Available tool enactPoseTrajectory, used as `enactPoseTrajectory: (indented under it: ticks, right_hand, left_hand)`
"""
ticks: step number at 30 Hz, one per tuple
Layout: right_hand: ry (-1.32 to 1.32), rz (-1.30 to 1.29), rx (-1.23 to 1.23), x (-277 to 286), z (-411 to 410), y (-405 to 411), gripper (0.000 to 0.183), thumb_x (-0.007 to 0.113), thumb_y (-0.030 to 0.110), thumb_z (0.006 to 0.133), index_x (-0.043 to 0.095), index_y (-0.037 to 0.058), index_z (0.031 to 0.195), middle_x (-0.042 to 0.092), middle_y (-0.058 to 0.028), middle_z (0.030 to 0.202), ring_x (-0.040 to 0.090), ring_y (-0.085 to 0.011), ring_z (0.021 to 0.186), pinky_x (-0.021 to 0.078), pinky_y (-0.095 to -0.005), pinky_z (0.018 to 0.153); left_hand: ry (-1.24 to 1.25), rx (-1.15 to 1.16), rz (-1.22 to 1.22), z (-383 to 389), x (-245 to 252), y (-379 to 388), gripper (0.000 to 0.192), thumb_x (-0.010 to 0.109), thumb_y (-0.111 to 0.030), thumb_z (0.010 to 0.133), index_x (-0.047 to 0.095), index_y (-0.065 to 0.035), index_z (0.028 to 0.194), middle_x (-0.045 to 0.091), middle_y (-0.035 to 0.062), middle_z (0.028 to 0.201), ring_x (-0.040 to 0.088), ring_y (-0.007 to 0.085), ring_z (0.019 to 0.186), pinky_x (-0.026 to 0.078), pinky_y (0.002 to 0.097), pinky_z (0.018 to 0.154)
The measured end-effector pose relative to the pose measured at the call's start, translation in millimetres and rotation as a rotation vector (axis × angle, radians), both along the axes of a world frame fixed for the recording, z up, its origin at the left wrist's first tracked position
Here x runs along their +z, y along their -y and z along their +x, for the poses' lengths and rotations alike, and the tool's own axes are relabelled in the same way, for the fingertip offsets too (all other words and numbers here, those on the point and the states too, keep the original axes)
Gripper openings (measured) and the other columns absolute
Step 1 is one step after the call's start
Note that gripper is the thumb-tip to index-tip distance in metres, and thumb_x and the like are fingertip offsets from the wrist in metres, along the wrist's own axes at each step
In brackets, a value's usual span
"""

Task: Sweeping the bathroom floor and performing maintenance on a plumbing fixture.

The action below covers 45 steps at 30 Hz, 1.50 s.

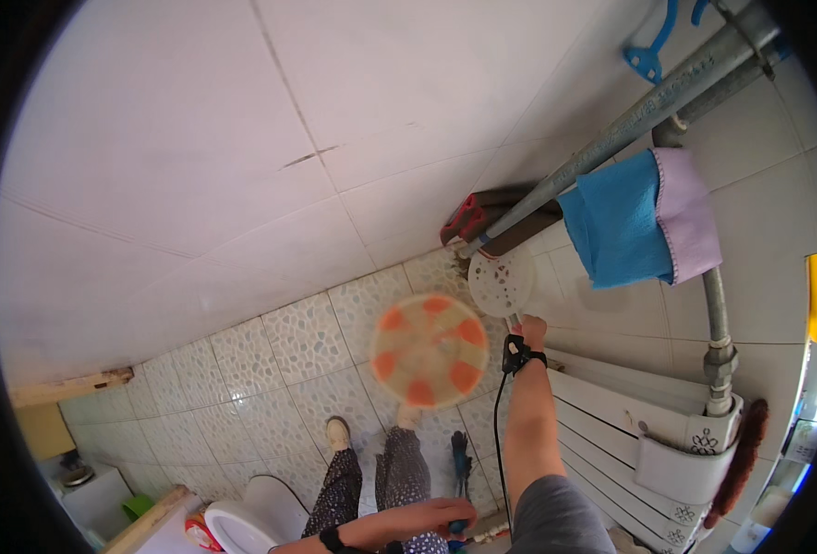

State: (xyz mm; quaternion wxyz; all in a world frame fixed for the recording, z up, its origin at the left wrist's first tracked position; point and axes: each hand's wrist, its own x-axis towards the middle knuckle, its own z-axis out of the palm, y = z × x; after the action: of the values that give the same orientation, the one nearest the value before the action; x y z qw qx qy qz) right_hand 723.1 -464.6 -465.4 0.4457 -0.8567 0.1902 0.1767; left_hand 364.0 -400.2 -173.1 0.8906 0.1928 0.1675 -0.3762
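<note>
My right hand (533,331) is closed at a short metal rod (515,319) by the edge of a round white disc with holes (502,280), perhaps a stool seat. A black device with a cable (514,354) is strapped at that wrist. Left of it is a blurred round cream-and-orange thing (429,351), above my foot; I cannot tell what holds it up. My left hand (453,514), lower in the view, has its fingers around a dark teal handle end (458,526). A teal brush-like tool (461,458) with a dark tip is beyond that hand; whether the two join is unclear.
A grey pipe (630,128) slants along the wall to the corner. Blue and lilac cloths (619,218) hang on the pipework. At right stands a white radiator (616,422); at lower left, a white toilet (252,519). A brown-and-red folded object (512,215) leans in the corner.
</note>
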Motion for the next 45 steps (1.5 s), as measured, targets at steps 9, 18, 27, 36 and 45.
enactPoseTrajectory:
  ticks: [9,18,27,36,45]
  right_hand:
    - [0.217,0.024,0.127,-44.1,32.5,-13.8,0.025,0.044,0.009,0.083,0.052,-0.0039,0.103,0.058,-0.0172,0.081,0.055,-0.0267,0.068,0.0452,-0.0349,0.058]
    - [0.767,-0.399,0.449,19.2,73.5,-74.0,0.023,0.050,0.002,0.069,0.059,-0.0036,0.090,0.059,-0.0211,0.084,0.057,-0.0336,0.073,0.0461,-0.0378,0.066]
    - [0.943,-0.460,0.654,81.7,102.6,-94.1,0.027,0.050,0.000,0.063,0.060,-0.0014,0.089,0.059,-0.0193,0.083,0.056,-0.0327,0.077,0.0450,-0.0372,0.069]
    - [1.039,-0.483,0.721,63.5,86.2,-94.9,0.028,0.052,0.002,0.064,0.060,0.0016,0.091,0.058,-0.0191,0.084,0.056,-0.0326,0.077,0.0461,-0.0354,0.068]
    - [0.521,-0.358,0.629,31.4,75.2,-60.3,0.032,0.050,0.000,0.063,0.058,-0.0028,0.094,0.052,-0.0214,0.101,0.050,-0.0339,0.092,0.0411,-0.0372,0.080]
  left_hand:
    - [0.023,0.076,0.146,8.7,35.1,-51.3,0.031,0.037,-0.031,0.088,0.049,-0.0031,0.084,0.046,0.0021,0.080,0.043,0.0107,0.075,0.032,0.0209,0.066]
    - [-0.047,0.165,0.180,10.9,42.2,-46.2,0.029,0.038,-0.027,0.088,0.050,-0.0011,0.084,0.048,0.0046,0.082,0.044,0.0140,0.080,0.034,0.0246,0.073]
    - [-0.145,0.144,0.187,-7.5,35.0,-43.2,0.029,0.040,-0.030,0.087,0.052,-0.0035,0.090,0.051,0.0023,0.084,0.045,0.0119,0.081,0.035,0.0225,0.071]
    - [-0.089,0.122,0.063,-7.8,24.8,-51.9,0.028,0.035,-0.027,0.088,0.051,-0.0032,0.089,0.048,0.0039,0.089,0.044,0.0115,0.083,0.034,0.0233,0.075]
    - [0.005,0.150,0.087,-7.6,37.3,-56.4,0.028,0.042,-0.030,0.086,0.053,-0.0045,0.092,0.052,0.0037,0.087,0.045,0.0123,0.082,0.036,0.0232,0.072]
